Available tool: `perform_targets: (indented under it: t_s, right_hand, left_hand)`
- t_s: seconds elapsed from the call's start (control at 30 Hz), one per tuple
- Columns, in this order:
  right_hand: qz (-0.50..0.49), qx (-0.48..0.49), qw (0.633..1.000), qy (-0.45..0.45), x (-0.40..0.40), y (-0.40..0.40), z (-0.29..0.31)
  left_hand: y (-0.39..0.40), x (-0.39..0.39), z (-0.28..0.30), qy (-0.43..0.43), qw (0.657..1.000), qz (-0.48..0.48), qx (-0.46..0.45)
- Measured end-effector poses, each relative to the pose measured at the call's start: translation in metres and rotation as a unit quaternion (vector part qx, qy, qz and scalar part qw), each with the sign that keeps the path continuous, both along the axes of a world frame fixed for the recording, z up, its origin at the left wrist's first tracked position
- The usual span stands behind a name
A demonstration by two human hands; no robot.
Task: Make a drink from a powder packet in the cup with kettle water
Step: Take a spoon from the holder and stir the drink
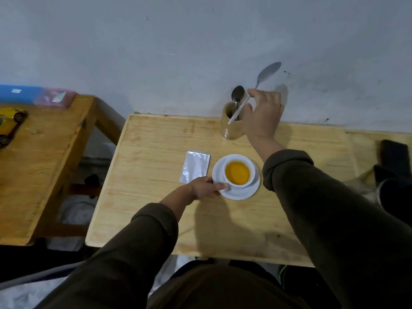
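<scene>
Beside cup [239, 172]: blank silver pkt [195, 167]

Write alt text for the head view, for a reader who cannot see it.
A person's right hand holds a metal spoon above a wooden utensil holder, while the left hand steadies a white saucer bearing a white cup of orange drink. A silver packet lies on the wooden table beside the saucer.

2 spoons [267, 72], 1 cup [239, 172], 1 saucer [236, 194], 1 packet [195, 167], 1 holder [231, 130].
</scene>
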State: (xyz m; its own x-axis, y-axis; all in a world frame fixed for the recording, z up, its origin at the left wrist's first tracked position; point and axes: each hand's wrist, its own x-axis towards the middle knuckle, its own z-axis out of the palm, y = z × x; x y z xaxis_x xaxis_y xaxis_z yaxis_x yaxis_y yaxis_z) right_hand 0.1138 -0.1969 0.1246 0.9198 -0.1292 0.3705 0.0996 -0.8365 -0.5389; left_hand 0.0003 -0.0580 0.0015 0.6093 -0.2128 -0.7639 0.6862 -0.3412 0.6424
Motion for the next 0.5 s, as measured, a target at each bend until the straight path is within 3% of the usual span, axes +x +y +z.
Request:
perform_targets:
  t_s: [0.07, 0.2, 0.37, 0.5]
  right_hand:
    - [0.021, 0.024, 0.999, -0.008, -0.016, -0.008, 0.002]
    - [0.080, 0.100, 0.992, -0.022, -0.061, -0.025, -0.005]
    - [0.104, 0.186, 0.973, 0.090, -0.102, -0.049, -0.019]
    - [0.124, 0.171, 0.965, 0.156, -0.112, -0.062, -0.025]
  left_hand:
    - [-0.005, -0.003, 0.003, 0.002, 0.999, 0.036, -0.014]
    - [-0.011, -0.014, 0.002, -0.019, 0.997, 0.067, 0.043]
    - [-0.025, -0.025, 0.003, -0.035, 0.989, 0.136, 0.052]
    - [-0.034, -0.028, -0.003, -0.058, 0.979, 0.175, 0.086]
